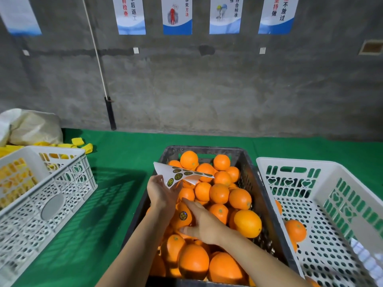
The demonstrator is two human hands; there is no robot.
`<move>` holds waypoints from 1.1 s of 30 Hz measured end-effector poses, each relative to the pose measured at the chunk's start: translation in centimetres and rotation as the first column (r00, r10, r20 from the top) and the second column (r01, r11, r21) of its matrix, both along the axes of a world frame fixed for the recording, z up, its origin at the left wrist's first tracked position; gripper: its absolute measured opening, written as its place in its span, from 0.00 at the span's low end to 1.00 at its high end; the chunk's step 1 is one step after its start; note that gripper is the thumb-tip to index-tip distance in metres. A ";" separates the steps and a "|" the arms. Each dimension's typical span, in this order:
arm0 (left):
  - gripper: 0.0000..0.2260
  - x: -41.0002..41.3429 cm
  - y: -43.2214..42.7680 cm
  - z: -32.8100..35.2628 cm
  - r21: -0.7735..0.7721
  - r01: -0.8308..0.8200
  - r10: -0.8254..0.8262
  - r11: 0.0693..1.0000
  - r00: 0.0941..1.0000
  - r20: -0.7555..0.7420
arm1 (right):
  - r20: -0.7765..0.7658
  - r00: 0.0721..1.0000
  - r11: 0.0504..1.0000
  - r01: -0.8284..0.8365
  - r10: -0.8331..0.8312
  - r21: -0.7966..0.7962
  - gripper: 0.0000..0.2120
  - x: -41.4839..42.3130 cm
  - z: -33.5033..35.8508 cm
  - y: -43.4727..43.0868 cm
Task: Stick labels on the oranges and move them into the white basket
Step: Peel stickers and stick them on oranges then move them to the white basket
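**One labelled orange in hand, two already in the white basket**

Two bare forearms reach over the dark crate [257,183], which stands on the green tabletop [116,183] heaped with oranges [219,193], too many and too stacked to count. Right hand [204,223] has its fingers [189,204] curled round one orange [182,217] at the pile's near-left part; a single round sticker shows on its skin. Left hand [160,192] pinches a curled label sheet [182,176] just above the fruit; about seven stickers can be made out on it. Two white baskets flank the crate: the right basket [323,191] holds two oranges clearly seen, one [295,229] whole and another partly hidden by the rim, with a sliver of orange at the bottom edge; the left basket [62,183] holds yellow foam nets [12,177]. Five posters [177,15] hang on the concrete wall
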State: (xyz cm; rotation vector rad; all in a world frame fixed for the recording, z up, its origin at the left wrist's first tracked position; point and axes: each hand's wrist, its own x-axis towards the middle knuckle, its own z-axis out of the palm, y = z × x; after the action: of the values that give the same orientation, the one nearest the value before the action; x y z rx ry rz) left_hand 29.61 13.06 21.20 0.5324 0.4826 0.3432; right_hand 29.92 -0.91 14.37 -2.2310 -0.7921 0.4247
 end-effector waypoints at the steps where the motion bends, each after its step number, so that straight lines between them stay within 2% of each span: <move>1: 0.11 0.1 0.0 -0.1 0.002 -0.001 0.001 1.000 1.000 -0.002 | 0.017 1.000 1.000 -0.001 0.001 -0.006 0.44 0.1 -0.1 -0.1; 5: 0.11 0.2 0.4 -0.4 -0.012 -0.008 0.008 1.000 0.999 0.031 | -0.017 0.995 0.993 0.099 -0.099 0.067 0.37 0.8 0.5 0.1; 7: 0.12 0.2 0.5 -0.3 -0.019 0.002 -0.001 1.000 0.998 0.061 | -0.102 0.954 0.925 0.298 -0.281 0.237 0.28 1.2 1.6 -0.2; 9: 0.12 0.3 0.6 -0.3 -0.028 0.003 -0.002 1.000 0.998 0.058 | -0.285 0.821 0.719 0.571 -0.495 0.397 0.22 1.9 3.0 -1.3; 10: 0.11 0.3 0.6 -0.2 -0.028 0.006 -0.005 1.000 0.999 0.052 | -0.419 0.722 0.589 0.692 -0.551 0.418 0.22 2.3 3.6 -1.9; 11: 0.11 0.2 0.5 -0.3 0.006 0.008 -0.008 1.000 0.999 0.035 | -0.585 0.611 0.456 0.790 -0.533 0.410 0.22 2.8 4.1 -2.6; 12: 0.12 0.1 0.4 -0.3 0.065 0.025 -0.026 0.998 1.000 0.009 | -0.753 0.500 0.316 0.863 -0.428 0.393 0.23 3.3 4.3 -3.3; 13: 0.19 -0.1 0.3 -0.3 0.165 0.049 -0.043 0.985 0.998 -0.041 | -0.877 0.404 0.176 0.913 -0.259 0.369 0.25 3.6 4.5 -3.8; 14: 0.26 -0.1 0.2 -0.5 0.243 0.069 -0.053 0.968 0.996 -0.072 | -0.934 0.346 0.062 0.938 -0.083 0.342 0.28 3.7 4.7 -4.2; 15: 0.31 -0.2 0.0 -0.7 0.280 0.092 -0.074 0.956 0.995 -0.072 | -0.944 0.329 -0.020 0.944 0.040 0.328 0.32 3.7 4.7 -4.6; 17: 0.28 -0.4 -0.1 -0.8 0.363 0.109 -0.080 0.926 0.992 -0.093 | -0.919 0.382 -0.118 0.921 0.100 0.370 0.37 3.9 4.8 -5.2; 19: 0.18 0.2 0.1 -1.3 0.428 0.098 -0.053 0.898 0.992 -0.116 | -0.882 0.468 -0.213 0.868 0.052 0.448 0.36 4.2 5.2 -5.8; 21: 0.15 1.2 0.4 -2.5 0.398 0.088 -0.045 0.913 0.992 -0.117 | -0.858 0.513 -0.296 0.816 -0.021 0.496 0.33 4.2 5.6 -6.4; 23: 0.11 1.5 0.2 -2.9 0.371 0.061 -0.039 0.927 0.997 -0.066 | -0.865 0.485 -0.347 0.795 -0.129 0.498 0.30 4.0 5.7 -6.8; 24: 0.11 1.5 0.0 -2.7 0.314 0.117 -0.116 0.942 0.993 -0.023 | -0.872 0.455 -0.362 0.794 -0.179 0.489 0.28 3.8 5.8 -6.9; 25: 0.16 1.3 -0.4 -1.9 0.264 0.213 -0.215 0.941 0.976 -0.023 | -0.877 0.427 -0.362 0.799 -0.222 0.481 0.25 3.5 5.8 -6.8; 26: 0.20 1.1 -0.8 -1.2 0.251 0.237 -0.230 0.939 0.972 -0.056 | -0.868 0.417 -0.335 0.804 -0.270 0.491 0.21 3.3 5.9 -6.5; 27: 0.19 1.2 -0.9 -1.2 0.327 0.249 -0.230 0.912 0.968 -0.096 | -0.837 0.431 -0.278 0.804 -0.337 0.526 0.18 3.1 5.9 -6.1; 28: 0.12 0.8 -1.1 -1.8 0.430 0.244 -0.216 0.869 0.970 -0.115 | -0.762 0.476 -0.184 0.783 -0.439 0.595 0.17 2.8 5.9 -5.5; 29: 0.06 0.7 -1.3 -2.0 0.563 0.225 -0.177 0.795 0.974 -0.139 | -0.629 0.541 -0.050 0.735 -0.558 0.676 0.18 2.5 5.8 -5.0; 31: 0.06 0.6 -1.7 -2.0 0.682 0.222 -0.174 0.696 0.975 -0.140 | -0.191 0.632 0.304 0.588 -0.751 0.749 0.20 1.6 5.3 -4.2; 32: 0.07 0.4 -1.9 -1.9 0.724 0.225 -0.179 0.652 0.974 -0.142 | 0.088 0.606 0.474 0.514 -0.790 0.715 0.20 1.3 4.9 -4.1; 33: 0.07 0.2 -2.0 -1.9 0.765 0.218 -0.177 0.606 0.975 -0.137 | 0.355 0.538 0.617 0.450 -0.764 0.645 0.19 1.1 4.5 -4.0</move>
State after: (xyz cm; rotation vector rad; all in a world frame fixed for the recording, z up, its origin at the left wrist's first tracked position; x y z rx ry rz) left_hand 29.85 11.03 19.27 1.4519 0.2908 0.3156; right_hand 31.01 -4.86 18.90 -1.9580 -0.2466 -0.8343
